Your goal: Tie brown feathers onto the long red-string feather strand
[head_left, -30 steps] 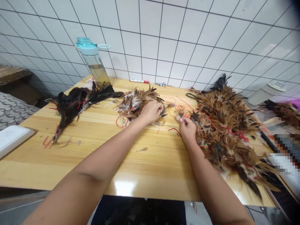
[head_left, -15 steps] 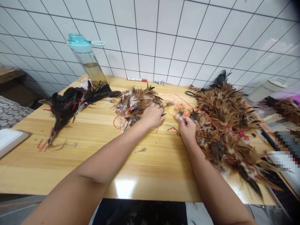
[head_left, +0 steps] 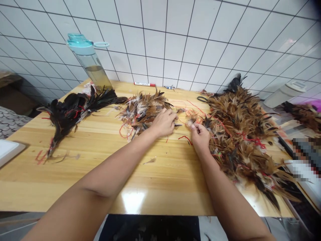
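My left hand (head_left: 164,122) is at the right side of a small pile of loose brown feathers (head_left: 147,103), its fingers curled together. A thin dark feather (head_left: 178,125) pokes out past its fingertips. Thumb and forefinger of my right hand (head_left: 201,136) are pinched on a small fluffy tuft of feathers (head_left: 191,119). That hand rests just left of a large heap of brown feather bunches (head_left: 240,124), several bound with red string. Red threads (head_left: 192,108) lie loose on the table (head_left: 100,180) between pile and heap.
Black feather bunches (head_left: 67,115) lie at left, with a tall water bottle (head_left: 91,63) behind them. A red-capped marker (head_left: 144,84) is by the tiled wall. A white box (head_left: 10,152) is at the left edge, and a pale container (head_left: 286,93) at far right.
My left hand has lifted slightly and shifted a little to the right, and the dark feather shows more clearly at its fingertips. My right hand stays in place. The view has shifted slightly.
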Available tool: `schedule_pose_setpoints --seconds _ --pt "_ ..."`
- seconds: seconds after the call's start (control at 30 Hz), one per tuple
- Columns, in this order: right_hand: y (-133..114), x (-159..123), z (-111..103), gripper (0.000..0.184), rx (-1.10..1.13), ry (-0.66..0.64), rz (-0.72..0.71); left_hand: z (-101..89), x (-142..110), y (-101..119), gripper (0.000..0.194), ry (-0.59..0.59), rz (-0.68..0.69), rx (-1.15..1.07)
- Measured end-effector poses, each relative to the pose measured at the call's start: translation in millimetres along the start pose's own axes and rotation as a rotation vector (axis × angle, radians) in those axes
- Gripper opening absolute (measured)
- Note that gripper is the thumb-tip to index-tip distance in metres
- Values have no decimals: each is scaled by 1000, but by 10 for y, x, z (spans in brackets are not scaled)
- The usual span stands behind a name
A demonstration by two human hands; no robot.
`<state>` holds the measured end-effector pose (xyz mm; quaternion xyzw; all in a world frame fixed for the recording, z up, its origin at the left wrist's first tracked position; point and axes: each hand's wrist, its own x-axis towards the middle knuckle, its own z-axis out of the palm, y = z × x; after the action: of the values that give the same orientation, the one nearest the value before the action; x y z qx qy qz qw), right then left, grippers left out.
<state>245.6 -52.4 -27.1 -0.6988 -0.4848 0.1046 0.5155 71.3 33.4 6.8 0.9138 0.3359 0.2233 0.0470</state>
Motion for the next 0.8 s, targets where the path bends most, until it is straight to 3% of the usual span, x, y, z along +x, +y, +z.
schedule_pose_setpoints --seconds 0.3,0.67,0.8 --pt "-130 -92 18 26 34 -30 -48 158 -31 67 20 -60 44 30" --pt "-330 -285 54 21 -93 -115 -321 112 13 48 16 113 -82 -140" --pt "-454 -420 65 22 -113 -164 -406 161 30 -9 20 104 -18 -156"
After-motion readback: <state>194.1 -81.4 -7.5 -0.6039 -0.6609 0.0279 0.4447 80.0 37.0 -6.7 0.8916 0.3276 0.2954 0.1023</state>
